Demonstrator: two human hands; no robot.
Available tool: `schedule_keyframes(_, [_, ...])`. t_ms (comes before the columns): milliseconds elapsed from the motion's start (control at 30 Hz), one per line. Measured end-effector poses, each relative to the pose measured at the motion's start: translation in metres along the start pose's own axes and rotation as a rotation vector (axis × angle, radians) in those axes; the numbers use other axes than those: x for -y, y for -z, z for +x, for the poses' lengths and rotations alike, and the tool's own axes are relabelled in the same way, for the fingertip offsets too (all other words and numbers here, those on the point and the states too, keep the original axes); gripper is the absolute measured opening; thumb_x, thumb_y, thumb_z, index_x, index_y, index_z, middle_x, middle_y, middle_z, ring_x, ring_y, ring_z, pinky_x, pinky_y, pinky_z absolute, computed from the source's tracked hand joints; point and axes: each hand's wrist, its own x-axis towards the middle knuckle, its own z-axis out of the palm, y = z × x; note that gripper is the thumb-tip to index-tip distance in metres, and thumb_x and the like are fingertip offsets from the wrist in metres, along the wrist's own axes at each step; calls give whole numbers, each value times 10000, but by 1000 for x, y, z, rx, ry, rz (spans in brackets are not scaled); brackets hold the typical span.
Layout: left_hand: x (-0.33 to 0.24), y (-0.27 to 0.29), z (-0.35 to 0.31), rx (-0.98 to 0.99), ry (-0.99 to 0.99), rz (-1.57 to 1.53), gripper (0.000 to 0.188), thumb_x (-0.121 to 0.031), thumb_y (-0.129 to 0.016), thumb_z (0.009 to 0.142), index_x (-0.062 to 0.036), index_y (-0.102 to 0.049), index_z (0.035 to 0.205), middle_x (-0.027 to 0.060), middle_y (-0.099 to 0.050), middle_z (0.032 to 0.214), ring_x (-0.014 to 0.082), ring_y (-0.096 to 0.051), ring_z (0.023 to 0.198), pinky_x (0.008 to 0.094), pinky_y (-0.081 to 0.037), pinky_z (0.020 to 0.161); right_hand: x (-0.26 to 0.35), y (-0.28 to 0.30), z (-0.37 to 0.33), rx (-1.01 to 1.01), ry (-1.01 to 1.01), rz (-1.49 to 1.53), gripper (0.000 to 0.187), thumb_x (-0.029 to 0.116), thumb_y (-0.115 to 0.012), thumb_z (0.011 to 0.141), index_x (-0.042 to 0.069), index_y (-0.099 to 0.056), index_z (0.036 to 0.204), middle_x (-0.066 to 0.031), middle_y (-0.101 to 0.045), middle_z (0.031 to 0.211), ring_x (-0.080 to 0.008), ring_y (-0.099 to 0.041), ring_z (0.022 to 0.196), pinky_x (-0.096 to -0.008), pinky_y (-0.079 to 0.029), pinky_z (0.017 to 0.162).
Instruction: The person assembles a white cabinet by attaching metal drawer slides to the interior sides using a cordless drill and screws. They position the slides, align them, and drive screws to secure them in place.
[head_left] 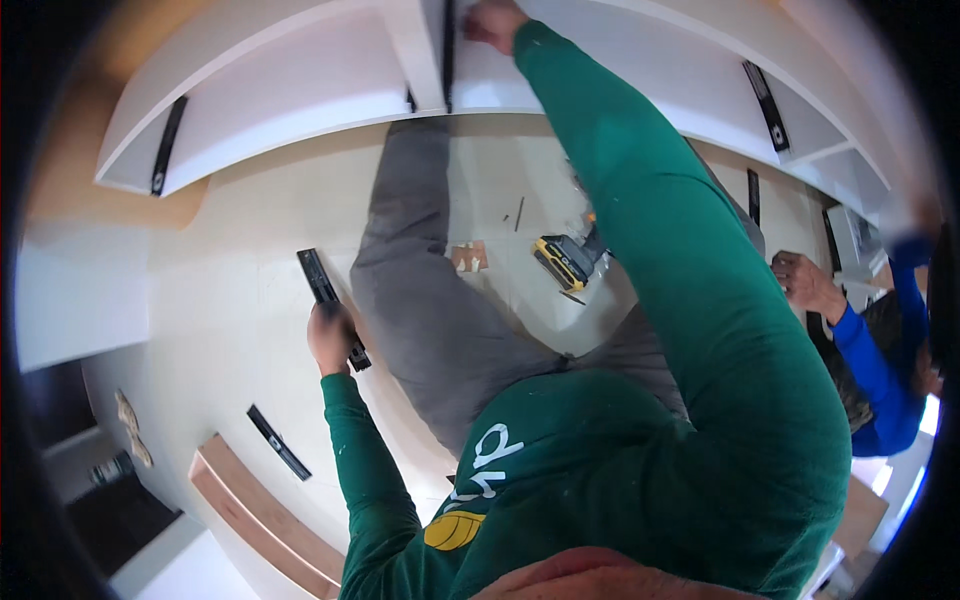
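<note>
Out to the left above the floor, my left hand (330, 338) is closed around a black drawer slide (316, 274), whose two ends stick out past the fingers. My right arm reaches far forward into the white cabinet (290, 75). There my right hand (493, 25) is beside a black slide (449, 60) on the upright divider. Its fingers are curled together, and whatever they hold, if anything, is too small to make out. More black slides sit on the cabinet's side panels, one at the left (168, 146) and another at the right (766, 106).
Between my legs lies a cordless drill (565, 262), with a thin bit (519, 214) and a brown scrap (469, 256) close by. A loose slide (278, 442) and a wooden-edged panel (262, 520) lie at lower left. A blue-sleeved co-worker's hand (808, 285) is at right.
</note>
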Motion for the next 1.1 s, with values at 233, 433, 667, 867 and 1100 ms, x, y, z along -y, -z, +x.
schedule_keyframes(233, [-8, -35, 39, 72, -89, -44, 429, -4, -578, 960, 28, -512, 1383, 85, -683, 1024, 135, -643, 861, 269, -517, 746, -29, -61, 43, -112, -200, 2, 338, 12, -596, 825, -6, -716, 1141, -253, -673, 1210, -368, -649, 1144, -419, -515, 989])
schedule_keyframes(433, [12, -17, 41, 68, -109, -62, 426, -33, -586, 961, 32, -513, 1376, 101, -687, 1044, 150, -648, 869, 270, -520, 763, 17, -45, 63, 141, -57, -138, 232, 108, -661, 797, -11, -762, 970, -250, -723, 1031, -366, -691, 1041, -444, -545, 927])
schedule_keyframes(667, [31, -11, 43, -64, -247, 278, 429, -140, -668, 901, -18, -572, 1301, 159, -716, 964, 236, -685, 835, 358, -530, 756, 33, -45, 73, 85, 52, -151, 211, 108, -633, 813, 9, -766, 944, -253, -724, 1001, -382, -708, 945, -448, -564, 861])
schedule_keyframes(867, [-1, -23, 35, -176, -150, 640, 404, -216, -698, 861, -55, -612, 1222, 160, -711, 829, 314, -694, 776, 406, -518, 703, 21, -78, 83, 30, -260, 77, 314, 155, -513, 903, -8, -755, 1021, -226, -726, 1090, -371, -690, 1059, -445, -546, 924])
schedule_keyframes(1100, [-13, -30, 37, -151, -149, 688, 364, -241, -671, 895, -68, -608, 1208, 174, -715, 846, 354, -693, 791, 442, -520, 720, 41, -38, 42, -216, -647, 1091, 264, 105, -528, 915, -29, -732, 1014, -233, -718, 1092, -358, -699, 999, -428, -550, 917])
